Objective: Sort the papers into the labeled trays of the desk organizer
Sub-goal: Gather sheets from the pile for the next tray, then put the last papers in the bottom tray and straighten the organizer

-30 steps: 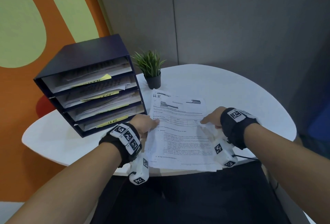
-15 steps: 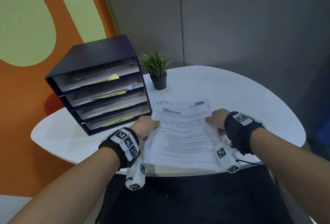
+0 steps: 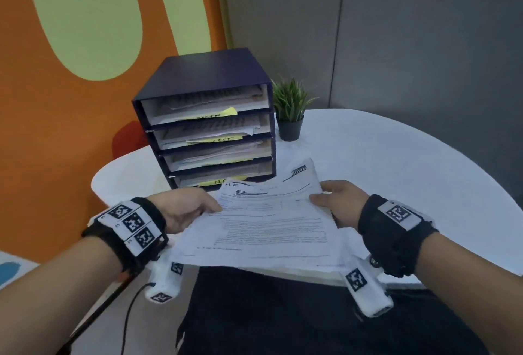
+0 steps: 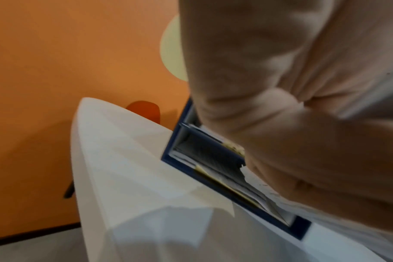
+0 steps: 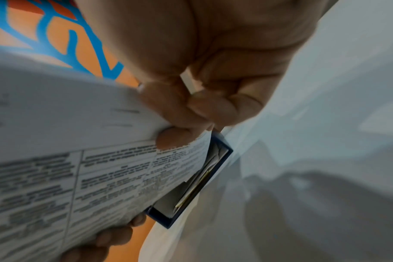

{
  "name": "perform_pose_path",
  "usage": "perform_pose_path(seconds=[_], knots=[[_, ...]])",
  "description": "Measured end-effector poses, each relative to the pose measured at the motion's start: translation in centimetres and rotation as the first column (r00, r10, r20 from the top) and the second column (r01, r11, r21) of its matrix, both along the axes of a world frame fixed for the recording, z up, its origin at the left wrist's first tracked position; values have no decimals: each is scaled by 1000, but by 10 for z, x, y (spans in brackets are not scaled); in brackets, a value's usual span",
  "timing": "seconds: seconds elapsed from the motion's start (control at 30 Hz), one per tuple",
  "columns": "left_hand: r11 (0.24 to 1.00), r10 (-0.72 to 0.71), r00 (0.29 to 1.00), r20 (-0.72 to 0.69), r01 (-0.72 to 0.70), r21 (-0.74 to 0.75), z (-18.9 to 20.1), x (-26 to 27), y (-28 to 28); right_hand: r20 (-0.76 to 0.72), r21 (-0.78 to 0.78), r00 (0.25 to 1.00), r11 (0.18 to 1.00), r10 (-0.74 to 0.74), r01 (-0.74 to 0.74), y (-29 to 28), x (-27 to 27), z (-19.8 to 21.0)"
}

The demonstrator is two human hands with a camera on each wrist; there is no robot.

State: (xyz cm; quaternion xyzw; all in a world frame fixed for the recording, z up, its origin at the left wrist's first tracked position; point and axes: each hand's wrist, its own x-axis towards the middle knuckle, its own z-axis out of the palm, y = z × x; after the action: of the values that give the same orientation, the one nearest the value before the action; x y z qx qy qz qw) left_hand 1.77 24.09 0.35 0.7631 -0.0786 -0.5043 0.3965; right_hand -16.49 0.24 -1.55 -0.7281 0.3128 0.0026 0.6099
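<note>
A stack of printed papers marked "H.R." at its top left is held lifted above the white table. My left hand grips the stack's left edge, thumb on top. My right hand pinches its right edge; the right wrist view shows the fingers curled under the papers. The dark blue desk organizer stands just beyond, its four trays full of papers with yellow labels. The stack's far edge points at the lowest tray. In the left wrist view the organizer shows beside my left hand.
A small potted plant stands to the right of the organizer. An orange and green wall lies behind, a grey partition to the right. A red chair shows behind the table's left edge. Dark clothing lies below the table's near edge.
Both hands gathered the papers off the table and lifted them toward the organizer. The head view swung left, bringing the organizer toward the middle.
</note>
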Motion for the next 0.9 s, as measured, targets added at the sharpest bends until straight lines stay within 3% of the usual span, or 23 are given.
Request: perform_pose_path(seconds=[0.23,0.33,0.4,0.47,0.53,0.67,0.77,0.9], knots=[[987,147,984,102,-152,44,16,32,37,-8,-55,1000,998,18,-19,38,64,-5],[975,220,974,51,-221,12,10,39,46,-80,-160,997,987,12,-25,49,88,4],[969,248,969,8,-248,-8,4,39,50,-170,-359,982,923,86,-143,49,100,1],[958,285,958,17,-285,-25,-3,41,51,-59,-259,998,966,5,-20,45,117,-5],[941,337,934,115,-332,-66,-11,47,48,-81,-289,996,957,-44,19,45,124,-9],[914,403,839,367,-391,-109,-28,61,33,-127,-137,990,989,-69,51,43,119,-20],[863,504,798,329,-461,-204,-40,72,22,-173,98,984,993,-48,66,38,115,-34],[828,516,855,59,-480,-291,-44,69,15,-92,123,991,986,-98,109,37,131,-40]])
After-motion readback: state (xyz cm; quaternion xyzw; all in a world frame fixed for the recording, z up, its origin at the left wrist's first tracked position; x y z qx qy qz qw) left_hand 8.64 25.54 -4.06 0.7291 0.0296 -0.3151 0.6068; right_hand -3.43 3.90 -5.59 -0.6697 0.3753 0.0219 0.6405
